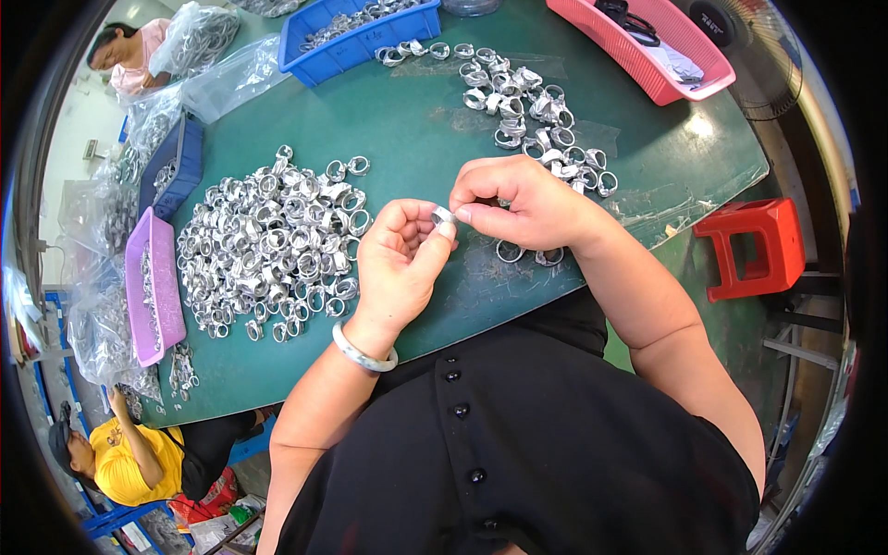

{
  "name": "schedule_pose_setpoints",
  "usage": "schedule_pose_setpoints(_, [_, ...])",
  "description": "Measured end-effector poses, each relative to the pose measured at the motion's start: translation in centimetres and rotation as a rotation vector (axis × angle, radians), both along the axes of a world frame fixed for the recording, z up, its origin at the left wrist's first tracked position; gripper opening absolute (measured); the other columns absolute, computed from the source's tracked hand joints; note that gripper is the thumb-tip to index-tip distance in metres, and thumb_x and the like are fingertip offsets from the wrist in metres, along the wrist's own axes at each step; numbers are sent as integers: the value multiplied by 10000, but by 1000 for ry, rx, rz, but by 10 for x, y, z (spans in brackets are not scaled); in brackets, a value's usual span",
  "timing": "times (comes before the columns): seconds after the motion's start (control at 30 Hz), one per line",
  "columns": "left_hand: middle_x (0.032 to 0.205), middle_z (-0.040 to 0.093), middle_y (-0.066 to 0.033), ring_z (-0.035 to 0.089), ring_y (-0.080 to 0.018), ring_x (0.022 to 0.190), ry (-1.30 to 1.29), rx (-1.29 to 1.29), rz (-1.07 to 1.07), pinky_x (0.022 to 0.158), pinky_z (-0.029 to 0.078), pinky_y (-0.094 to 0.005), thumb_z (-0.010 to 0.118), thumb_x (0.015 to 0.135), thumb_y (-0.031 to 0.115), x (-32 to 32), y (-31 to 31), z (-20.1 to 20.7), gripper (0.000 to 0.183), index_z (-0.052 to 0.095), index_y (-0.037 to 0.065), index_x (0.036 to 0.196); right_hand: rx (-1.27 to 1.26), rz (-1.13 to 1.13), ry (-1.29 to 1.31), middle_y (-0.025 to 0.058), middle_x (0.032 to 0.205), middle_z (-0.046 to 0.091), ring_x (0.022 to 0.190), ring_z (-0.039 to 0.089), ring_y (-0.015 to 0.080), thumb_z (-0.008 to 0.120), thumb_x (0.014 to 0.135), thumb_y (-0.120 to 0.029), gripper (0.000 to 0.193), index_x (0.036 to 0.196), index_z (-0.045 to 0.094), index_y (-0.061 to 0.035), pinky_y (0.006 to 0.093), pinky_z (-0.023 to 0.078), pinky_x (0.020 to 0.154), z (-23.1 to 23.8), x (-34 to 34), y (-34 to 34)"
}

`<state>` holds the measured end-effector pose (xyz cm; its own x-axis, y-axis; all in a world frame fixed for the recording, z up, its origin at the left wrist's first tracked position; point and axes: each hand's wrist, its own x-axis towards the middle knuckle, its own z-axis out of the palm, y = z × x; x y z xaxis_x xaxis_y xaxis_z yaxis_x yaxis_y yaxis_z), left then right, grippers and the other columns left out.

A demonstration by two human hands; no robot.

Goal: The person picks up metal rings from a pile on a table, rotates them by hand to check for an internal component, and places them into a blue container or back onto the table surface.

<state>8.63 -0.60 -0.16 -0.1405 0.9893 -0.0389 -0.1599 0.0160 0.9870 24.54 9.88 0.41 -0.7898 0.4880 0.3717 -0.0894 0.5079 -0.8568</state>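
My left hand (404, 254) pinches a small silvery hose clamp (443, 217) between thumb and fingertips, above the table's near side. Close against it on the right, my right hand (523, 202) has its thumb and forefinger pressed together; whatever they grip is too small or hidden to make out. A big heap of similar metal clamps (268, 245) covers the table left of my left hand. Beyond my right hand, a looser trail of clamps (509, 97) runs toward the far side. A couple of single clamps (509, 251) lie under my right wrist.
The green table (388, 129) carries a blue bin (361, 37) of parts, a pink basket (647, 55), a purple tray (153, 287) and a darker blue bin (176, 166). Plastic bags line its left side. A red stool (754, 248) stands right. Two other people are at the left.
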Motion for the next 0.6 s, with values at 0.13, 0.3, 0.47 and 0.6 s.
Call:
schedule_pose_setpoints(0.13, [869,618,-76,605,-118,754,52,29,-5,684,514,-244,580,865,41,-1,0,-2,140,527,-9,986,14,13,11,63,763,579,646,544,146,570,783,1,37,812,592,10,264,436,586,0,1,0])
schedule_pose_setpoints(0.3, [879,617,-64,606,-112,767,61,30,-32,687,514,-242,584,862,39,-2,-1,-2,142,536,-5,988,4,29,-5,64,758,579,641,538,145,571,780,3,30,799,591,13,257,431,584,1,1,0])
schedule_pose_setpoints(0.47, [864,620,-60,608,-111,754,62,4,-49,668,512,-239,581,868,53,0,-1,0,142,539,-7,990,-66,58,-19,54,752,579,643,532,131,581,781,-14,33,792,598,13,251,423,585,0,4,3])
schedule_pose_setpoints(0.6, [827,629,-60,608,-108,711,78,-52,-71,637,500,-231,577,878,85,0,0,3,142,548,-7,983,-283,73,-81,7,694,573,617,503,72,592,781,-65,76,789,621,5,226,401,552,0,5,4])
